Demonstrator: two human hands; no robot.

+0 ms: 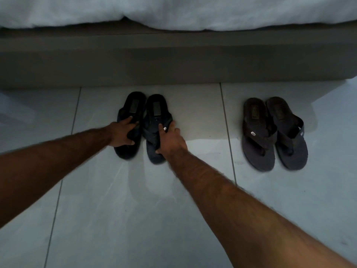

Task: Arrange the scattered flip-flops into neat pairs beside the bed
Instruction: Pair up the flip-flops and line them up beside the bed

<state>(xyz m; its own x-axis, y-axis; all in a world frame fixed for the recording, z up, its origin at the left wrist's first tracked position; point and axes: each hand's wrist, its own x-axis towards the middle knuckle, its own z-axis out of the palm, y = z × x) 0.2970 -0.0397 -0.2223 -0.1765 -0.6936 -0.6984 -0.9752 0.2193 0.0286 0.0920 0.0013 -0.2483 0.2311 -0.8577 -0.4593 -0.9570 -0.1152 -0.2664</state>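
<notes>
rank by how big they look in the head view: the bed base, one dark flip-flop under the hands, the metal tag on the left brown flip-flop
1. Bed base, widest by far, spanning the frame.
2. Dark flip-flop under the right hand; its partner under the left hand looks about the same.
3. Metal tag, tiny.

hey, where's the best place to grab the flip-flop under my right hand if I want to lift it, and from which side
Take the dark blue flip-flop by its straps, coming down from above at the outer, right side where your right hand already rests. It lies flat, sole down, with the straps arching up mid-length, and the other flip-flop crowds its left edge.
</notes>
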